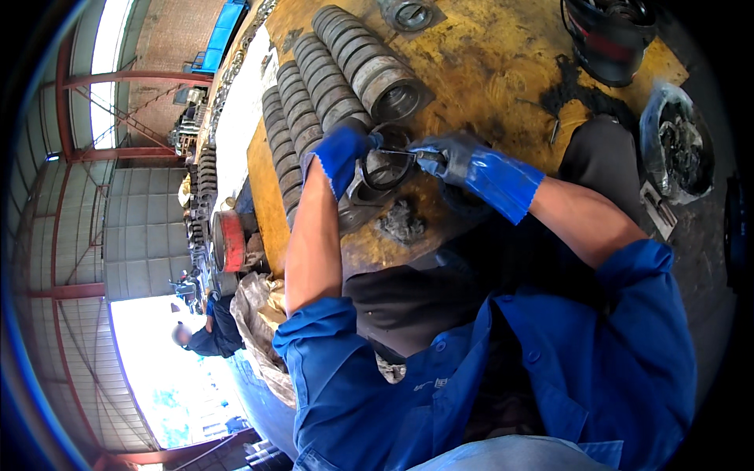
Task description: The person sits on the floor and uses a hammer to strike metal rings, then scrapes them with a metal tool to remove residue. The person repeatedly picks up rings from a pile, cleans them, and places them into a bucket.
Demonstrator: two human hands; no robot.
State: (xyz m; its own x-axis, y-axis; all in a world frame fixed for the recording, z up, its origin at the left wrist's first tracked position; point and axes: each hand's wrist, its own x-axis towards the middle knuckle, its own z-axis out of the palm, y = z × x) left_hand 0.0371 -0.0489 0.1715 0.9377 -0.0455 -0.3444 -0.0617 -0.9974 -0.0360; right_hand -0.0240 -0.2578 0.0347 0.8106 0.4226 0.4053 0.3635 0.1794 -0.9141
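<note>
Both my hands wear blue rubber gloves with dark, soiled fingers. My left hand (349, 153) is closed at the near end of the rows of ribbed metal cylinders, its fingers at the rim of an open metal ring (366, 187). My right hand (455, 158) is closed around a thin-shafted metal tool (399, 152); its shaft points left across the ring toward my left fingers. The tool's exact kind is unclear. Four-abreast rows of grey ribbed metal cylinders (357, 67) lie beyond my left hand. A dark, fuzzy clump (402, 222) sits just below the ring.
The worn yellow surface (479, 63) is stained with grease. A dark bucket (609, 43) stands far right, near a plastic-lined container of black material (682, 149). A red-sided drum (229, 241) is at left. Another person (208, 330) is in the left background.
</note>
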